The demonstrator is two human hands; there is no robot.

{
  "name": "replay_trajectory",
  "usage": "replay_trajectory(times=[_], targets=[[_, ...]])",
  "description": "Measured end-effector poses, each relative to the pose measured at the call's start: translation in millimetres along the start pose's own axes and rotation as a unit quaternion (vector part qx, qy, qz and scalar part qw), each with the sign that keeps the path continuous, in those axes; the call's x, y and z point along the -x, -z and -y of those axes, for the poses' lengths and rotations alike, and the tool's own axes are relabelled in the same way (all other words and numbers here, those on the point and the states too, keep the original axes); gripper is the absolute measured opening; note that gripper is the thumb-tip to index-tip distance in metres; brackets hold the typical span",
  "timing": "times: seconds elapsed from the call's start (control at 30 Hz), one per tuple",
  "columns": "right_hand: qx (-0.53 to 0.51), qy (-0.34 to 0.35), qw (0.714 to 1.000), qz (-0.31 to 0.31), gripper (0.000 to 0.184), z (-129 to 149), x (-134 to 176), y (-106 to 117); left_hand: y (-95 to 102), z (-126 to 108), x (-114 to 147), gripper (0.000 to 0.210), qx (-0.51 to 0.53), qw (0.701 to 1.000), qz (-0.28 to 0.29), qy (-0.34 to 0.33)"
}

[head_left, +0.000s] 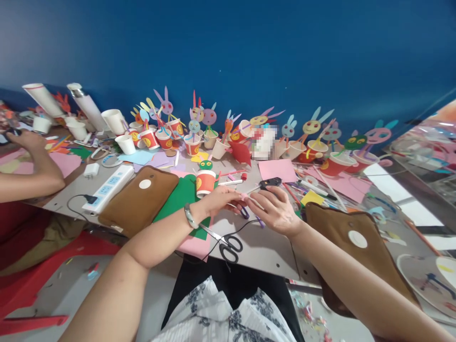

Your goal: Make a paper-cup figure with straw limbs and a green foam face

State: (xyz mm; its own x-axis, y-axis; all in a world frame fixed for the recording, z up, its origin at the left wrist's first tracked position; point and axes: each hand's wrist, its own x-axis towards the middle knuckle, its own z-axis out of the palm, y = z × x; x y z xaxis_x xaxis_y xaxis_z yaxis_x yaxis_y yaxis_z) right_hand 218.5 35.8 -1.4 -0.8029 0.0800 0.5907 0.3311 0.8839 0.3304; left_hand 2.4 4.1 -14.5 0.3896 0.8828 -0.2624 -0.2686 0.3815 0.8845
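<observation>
Above the table's front half, my left hand [219, 200] and my right hand [276, 211] meet at the fingertips. Between them they pinch a small pink piece [244, 196], seemingly paper; its shape is mostly hidden by the fingers. Just beyond my left hand stands a red and white paper cup [205, 183] topped by a green paper animal head [205, 164]. Black-handled scissors [231, 249] lie below my hands, partly over green paper. A black tool resembling a glue gun [270, 183] rests behind my right hand.
Paper cups with rabbit figures [194, 140] line the wall. Two brown pouches [140, 199] flank my arms, one left and one right. A white power strip [109, 187] sits at left, with a co-worker's arm [32, 171] farther left. A dark cord crosses the front.
</observation>
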Motion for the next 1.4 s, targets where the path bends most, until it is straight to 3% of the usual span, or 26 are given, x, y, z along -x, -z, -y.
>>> replay_trajectory(times=[0.3,0.6,0.9,1.1,1.27,1.4], targets=[[-0.025,-0.017,1.0,-0.007,0.031,-5.3,2.7,-2.7,1.9,-1.2,-0.7,0.039,0.01,1.0,0.007,-0.01],[0.02,0.021,0.999,-0.033,0.024,-6.0,-1.3,-2.7,0.1,-4.6,1.5,0.045,0.01,1.0,0.007,-0.006],[-0.034,-0.043,0.998,0.023,0.027,-9.4,5.2,-10.4,-0.3,-7.5,3.0,0.045,0.012,1.0,0.003,-0.006],[0.046,-0.022,0.998,-0.045,0.029,-10.7,6.3,-13.6,-1.2,-9.6,5.1,0.043,0.008,1.0,-0.004,-0.017],[0.056,-0.034,0.998,-0.024,0.027,-11.7,6.4,-13.8,-1.5,-11.3,6.2,0.036,0.007,1.0,-0.01,-0.008],[0.043,-0.008,0.998,-0.043,0.028,-9.9,4.3,-14.5,-1.8,-12.1,6.7,0.04,0.004,1.0,-0.005,-0.006]])
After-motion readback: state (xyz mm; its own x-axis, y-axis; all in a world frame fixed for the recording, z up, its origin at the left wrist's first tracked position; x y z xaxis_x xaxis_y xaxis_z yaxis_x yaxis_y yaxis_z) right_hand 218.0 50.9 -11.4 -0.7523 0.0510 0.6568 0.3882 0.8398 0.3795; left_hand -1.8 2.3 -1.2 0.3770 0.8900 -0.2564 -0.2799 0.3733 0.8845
